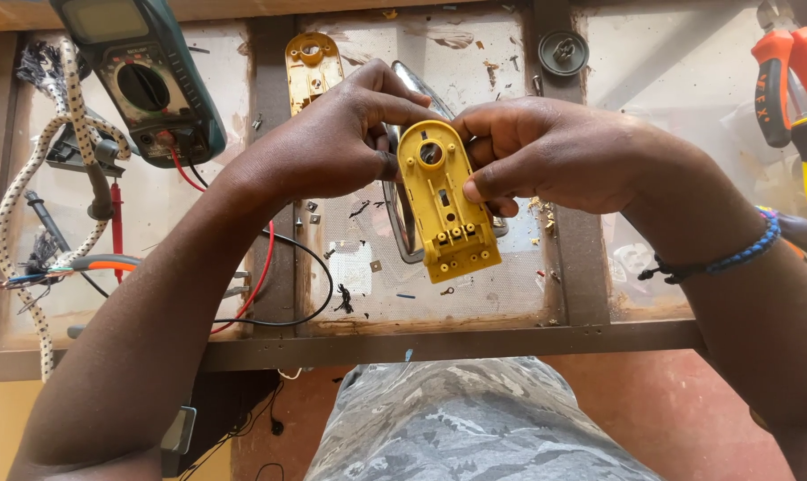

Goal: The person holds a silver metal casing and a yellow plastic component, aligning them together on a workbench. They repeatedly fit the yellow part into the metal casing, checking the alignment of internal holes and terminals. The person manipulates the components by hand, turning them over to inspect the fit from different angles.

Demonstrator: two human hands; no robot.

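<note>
Both hands, left hand and right hand, grip the yellow plastic housing; edge-only fingertip holds would likely keep its screw holes visible.

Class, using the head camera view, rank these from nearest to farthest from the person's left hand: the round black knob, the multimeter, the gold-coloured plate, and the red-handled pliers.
Measured from the left hand:
1. Gold-coloured plate, just above the hand at the back of the bench.
2. Multimeter, up on the left.
3. Round black knob, up on the right, close to the multimeter's distance but slightly farther.
4. Red-handled pliers, far right edge.
</note>
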